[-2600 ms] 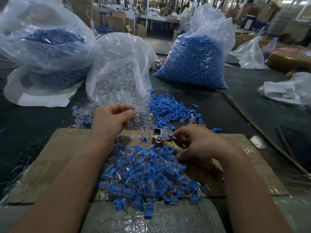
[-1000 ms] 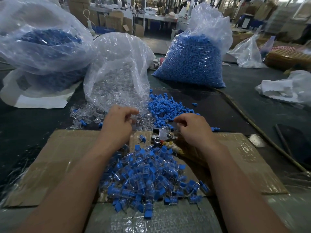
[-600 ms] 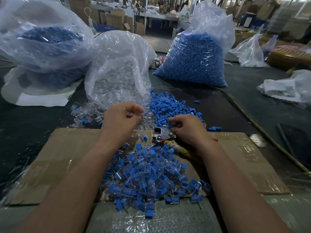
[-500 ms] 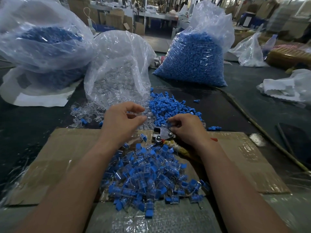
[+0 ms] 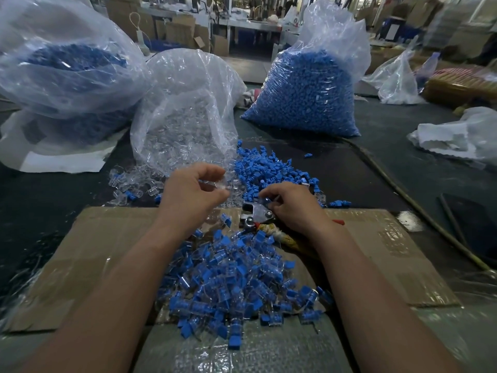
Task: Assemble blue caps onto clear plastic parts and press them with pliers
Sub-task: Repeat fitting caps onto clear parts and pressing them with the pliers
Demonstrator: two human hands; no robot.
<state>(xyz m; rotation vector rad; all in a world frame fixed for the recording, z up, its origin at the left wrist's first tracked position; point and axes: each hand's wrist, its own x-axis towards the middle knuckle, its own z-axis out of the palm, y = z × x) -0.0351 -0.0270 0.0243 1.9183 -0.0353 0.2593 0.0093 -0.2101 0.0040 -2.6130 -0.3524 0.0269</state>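
— What had changed, seen from the head camera?

— The right hand (image 5: pixel 293 207). A couple of seconds earlier it lay over the handles of the pliers (image 5: pixel 254 215). Then it went out to the loose caps (image 5: pixel 269 168). Now it was back at the pliers' head, fingers curled, pinching a small piece (image 5: pixel 265 201) (a cap, I judged; too small to be sure).

— And the left hand (image 5: pixel 192 196)?

— It had barely shifted. It hung at the near edge of the clear heap (image 5: pixel 134 181), thumb and fingers pinched on one clear part (image 5: pixel 218 185).

— What did that mean for the task?

— Both halves seemed to be in hand, not yet touching. Joining them looked like the step due, with pressing after. The finished pile (image 5: pixel 228 278) on the cardboard (image 5: pixel 107 238) suggested many were already done.

— How did the pliers lie?

— Flat at the cardboard's far edge, between the hands. The long axis ran left to right and slightly nearer. The head was to the left, towards the clear heap, and the handles passed under the right hand, with a red tip (image 5: pixel 338 222) showing beyond the wrist.

— And which way did the clear part point?

— I couldn't tell; glare and fingers hid it.
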